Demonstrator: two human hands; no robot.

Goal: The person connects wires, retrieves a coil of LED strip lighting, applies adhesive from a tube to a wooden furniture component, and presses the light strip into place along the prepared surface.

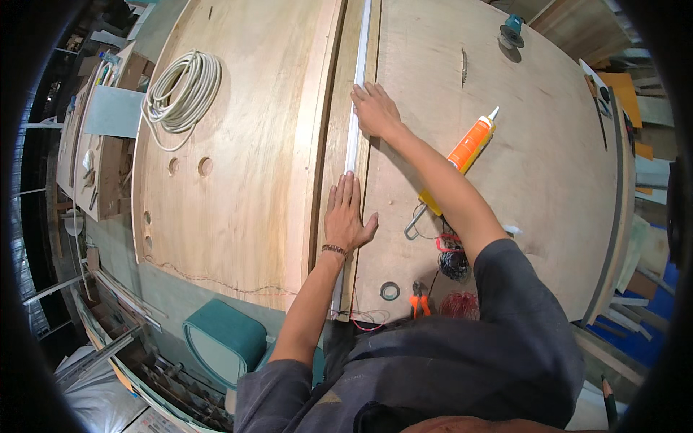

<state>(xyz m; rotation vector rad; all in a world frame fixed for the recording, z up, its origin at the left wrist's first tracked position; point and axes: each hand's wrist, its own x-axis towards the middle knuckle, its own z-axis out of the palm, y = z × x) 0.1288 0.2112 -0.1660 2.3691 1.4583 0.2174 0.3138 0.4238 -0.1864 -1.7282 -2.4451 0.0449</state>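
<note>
A long narrow white strip (354, 137) lies along a wooden channel between two plywood panels. My left hand (345, 215) rests flat on the nearer stretch, its fingers stretched along the strip and its thumb out to the right. Farther up, my right hand (377, 110) presses on the same strip with its fingers slightly bent and spread over it. Its thumb is hidden. Below my left wrist the strip continues to the panel's near edge, where thin red and dark wires (369, 317) stick out.
On the right panel lie a yellow caulking gun with an orange cartridge (471, 143), orange-handled pliers (419, 299), black tape (390, 290), wire bundles (453, 263) and a blue grinder (512, 32). The left panel (253, 144) has round holes and coiled cable (183, 91). A green rounded object (227, 339) stands below.
</note>
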